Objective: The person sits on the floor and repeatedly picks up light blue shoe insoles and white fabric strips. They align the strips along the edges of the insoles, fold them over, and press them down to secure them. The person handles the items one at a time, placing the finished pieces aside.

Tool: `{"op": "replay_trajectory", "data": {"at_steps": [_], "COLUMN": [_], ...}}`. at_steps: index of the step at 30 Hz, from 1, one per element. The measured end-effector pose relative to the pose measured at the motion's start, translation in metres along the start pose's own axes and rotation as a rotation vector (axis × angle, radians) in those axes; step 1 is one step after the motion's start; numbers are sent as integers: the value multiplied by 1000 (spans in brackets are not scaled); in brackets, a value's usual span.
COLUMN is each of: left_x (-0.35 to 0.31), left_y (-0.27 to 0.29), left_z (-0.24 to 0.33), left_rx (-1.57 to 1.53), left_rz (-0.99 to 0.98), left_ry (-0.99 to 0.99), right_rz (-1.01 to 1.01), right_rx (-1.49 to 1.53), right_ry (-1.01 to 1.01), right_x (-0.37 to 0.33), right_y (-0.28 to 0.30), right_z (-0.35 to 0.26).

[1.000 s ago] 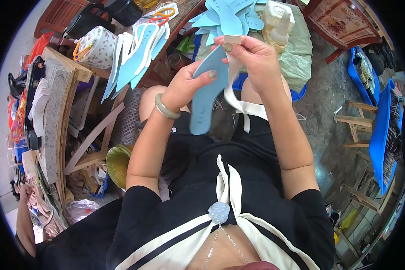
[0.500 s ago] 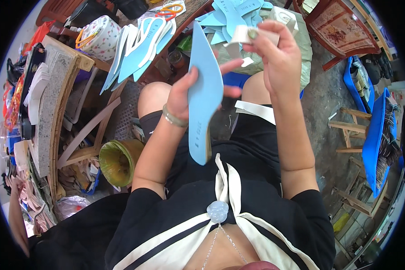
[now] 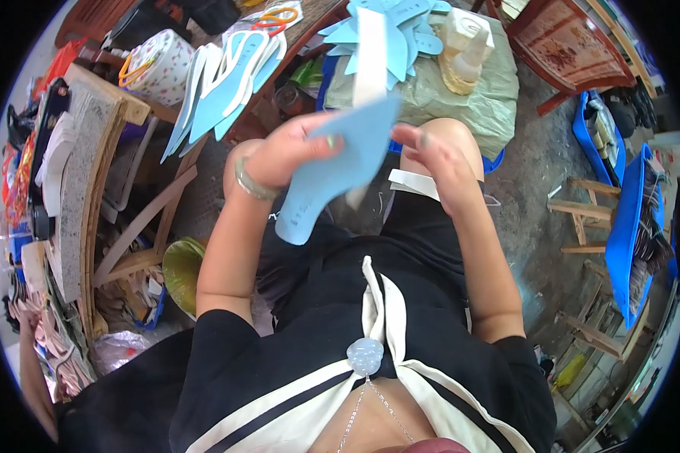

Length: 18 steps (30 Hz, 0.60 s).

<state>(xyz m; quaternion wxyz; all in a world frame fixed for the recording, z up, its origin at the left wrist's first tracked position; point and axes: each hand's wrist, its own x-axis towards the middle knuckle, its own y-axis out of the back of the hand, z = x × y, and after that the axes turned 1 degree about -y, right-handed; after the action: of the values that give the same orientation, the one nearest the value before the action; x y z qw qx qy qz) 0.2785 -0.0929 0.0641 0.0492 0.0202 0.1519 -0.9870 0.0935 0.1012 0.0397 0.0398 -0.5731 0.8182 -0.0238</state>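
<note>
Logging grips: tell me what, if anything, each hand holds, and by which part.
The left hand holds a blue insole by its left edge near mid-length, thumb on top. Whether the blurred right hand holds anything cannot be told.
</note>
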Motion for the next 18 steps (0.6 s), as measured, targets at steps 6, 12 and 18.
{"op": "replay_trajectory", "data": {"at_steps": [6,12,18], "left_x": [2,-7,5], "left_y": [-37,-23,-39], "left_z": [-2,-28,-14], "left_rx": [248,-129,-329], "left_rz": [-133,437,701], "left_ry": [-45,-271,-542], "right_rz": [-70,287,85], "right_rx": [465,414,347], "right_ry": [18,369,182], "right_x": [53,71,47], "right_y": [-16,0,-25], "right_z": [-54,-57,-47]}}
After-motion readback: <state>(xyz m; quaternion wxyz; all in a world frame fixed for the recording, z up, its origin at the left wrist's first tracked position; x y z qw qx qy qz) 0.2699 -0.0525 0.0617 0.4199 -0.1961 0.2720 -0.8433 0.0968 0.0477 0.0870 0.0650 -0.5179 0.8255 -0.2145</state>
